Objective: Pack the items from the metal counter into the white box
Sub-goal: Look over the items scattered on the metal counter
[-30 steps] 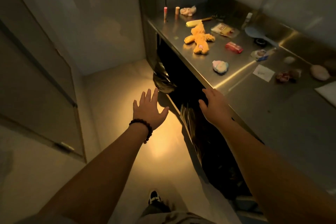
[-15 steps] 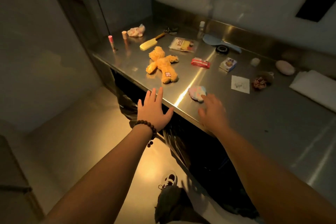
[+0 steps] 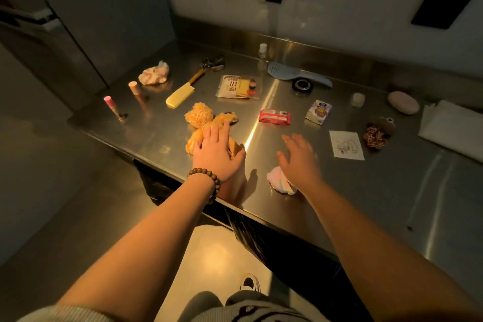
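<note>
An orange plush bear lies on the metal counter. My left hand, fingers spread, lies flat over the bear's lower body, not closed on it. My right hand hovers open above a pastel pink-and-white soft thing near the front edge. Further back lie a yellow toy knife, a clear snack packet, a red packet and a small printed carton. A white flat object, possibly the box, lies at the far right, cut off by the frame.
Two pink tubes stand at the left end beside a crumpled pale bundle. A blue spatula, black ring, paper square with a drawing, dark scrunchie and pink oval lie toward the right. Floor lies left of the counter.
The view has swung onto the counter. My left hand moved forward from the counter edge onto the plush bear. My right hand moved forward past the pastel soft thing.
</note>
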